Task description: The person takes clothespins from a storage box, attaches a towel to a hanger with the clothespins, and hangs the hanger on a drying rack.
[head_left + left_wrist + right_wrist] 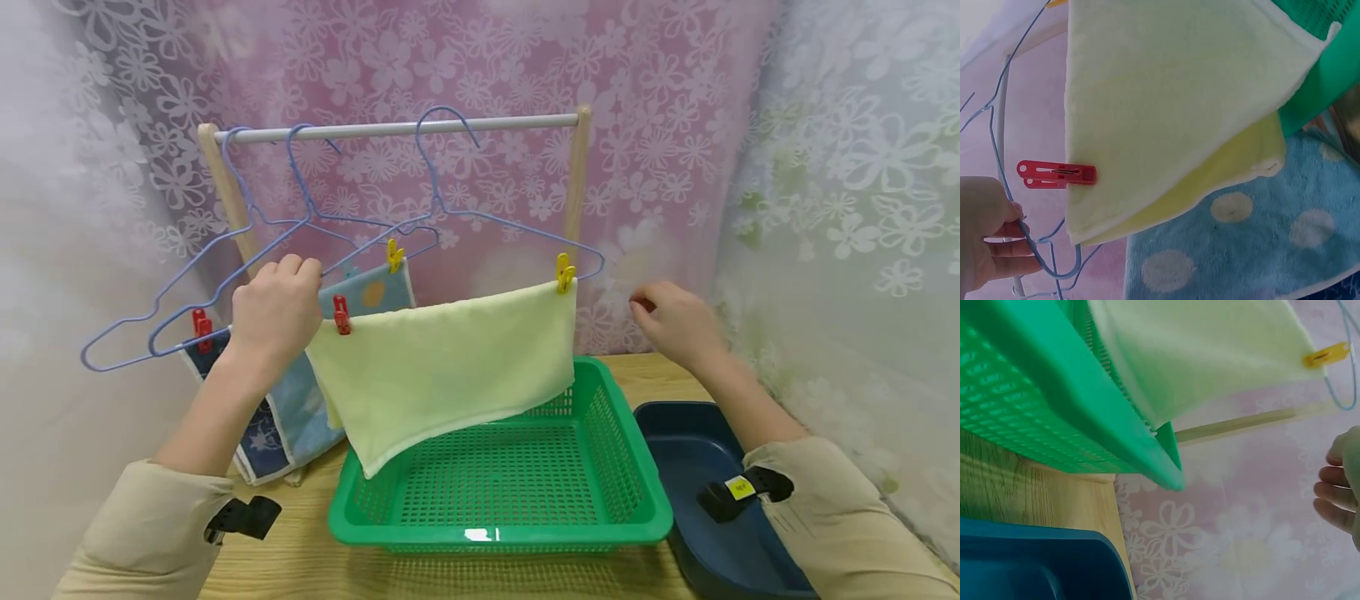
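My left hand grips the left end of a blue wire clothes hanger, whose hook hangs over the rack's rod. In the left wrist view, the thumb and fingers close around the wire. A pale yellow towel hangs from this hanger, clipped by a red clothespin on the left and a yellow clothespin on the right. Off the hanger's right end, my right hand is held in the air with loosely bent fingers. Nothing is in it, as the right wrist view also shows.
Behind, two more blue hangers hang on the rack, with blue patterned towels and clothespins. Under the yellow towel stands a green plastic basket. A dark blue basin is at its right on the wooden table.
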Tool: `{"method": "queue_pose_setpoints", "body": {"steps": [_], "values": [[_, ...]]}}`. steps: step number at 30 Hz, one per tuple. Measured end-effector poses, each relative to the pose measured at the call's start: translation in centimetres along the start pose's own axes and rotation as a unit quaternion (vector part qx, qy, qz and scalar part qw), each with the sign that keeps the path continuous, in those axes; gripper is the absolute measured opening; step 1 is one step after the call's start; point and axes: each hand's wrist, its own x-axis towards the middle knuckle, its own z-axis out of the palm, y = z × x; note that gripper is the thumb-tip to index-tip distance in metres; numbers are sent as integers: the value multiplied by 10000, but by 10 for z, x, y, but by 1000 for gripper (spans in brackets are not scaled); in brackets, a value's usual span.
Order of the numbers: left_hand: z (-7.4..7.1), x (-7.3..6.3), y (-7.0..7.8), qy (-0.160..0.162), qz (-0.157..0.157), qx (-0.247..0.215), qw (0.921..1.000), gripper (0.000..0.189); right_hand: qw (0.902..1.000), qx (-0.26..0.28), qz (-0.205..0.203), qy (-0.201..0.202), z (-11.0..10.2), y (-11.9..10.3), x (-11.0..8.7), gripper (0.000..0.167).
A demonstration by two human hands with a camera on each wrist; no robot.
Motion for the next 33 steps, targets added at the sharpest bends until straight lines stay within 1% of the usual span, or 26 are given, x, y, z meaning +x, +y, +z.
{"method": "queue_pose_setpoints", "body": {"steps": [3,5,7,12,16,20,25,29,33], "values": [[-4,0,-4,-3,-75,-7,10000,4,9980,-146,75,-605,6,1,5,17],[-7,1,-8,-28,-133,-22,9999,5,9961,-235,-24,-848,12,2,8,16],[-9,0,-11,-94,-212,-17,9997,6,9943,-330,-181,-1002,16,0,12,15],[-13,0,-19,-256,-393,50,9989,7,9900,-548,-714,-1083,27,-8,23,14],[-16,0,-26,-285,-458,99,9985,7,9880,-654,-903,-1070,33,-14,30,17],[-18,1,-31,-285,-501,198,9981,7,9860,-778,-879,-1186,39,-17,36,26],[-21,3,-36,-427,-655,342,9964,12,9817,-877,-708,-1537,46,-19,42,36],[-23,2,-41,-637,-823,367,9939,17,9792,-932,-626,-1688,50,-20,44,38],[-25,1,-47,-575,-891,407,9935,14,9795,-975,-630,-1647,53,-22,46,36]]}}
